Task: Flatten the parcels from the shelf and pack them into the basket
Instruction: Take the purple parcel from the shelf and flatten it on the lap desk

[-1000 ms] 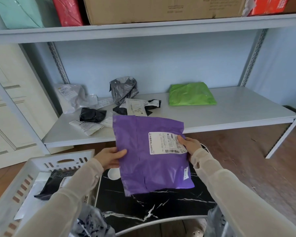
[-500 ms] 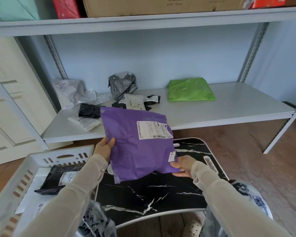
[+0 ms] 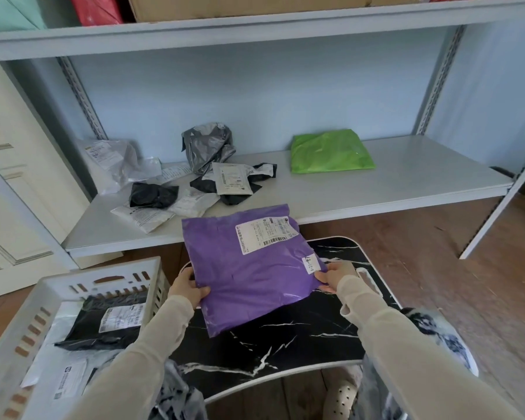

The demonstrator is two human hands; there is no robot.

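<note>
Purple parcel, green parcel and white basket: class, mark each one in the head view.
purple parcel [image 3: 249, 277], head view, bare middle of its face.
green parcel [image 3: 331, 153], head view, centre of its top.
white basket [image 3: 73, 278], head view, far rim.

The parcel is purple with white labels. The table is black with white marble veining. The basket is white; a green parcel lies on the grey shelf.
</note>
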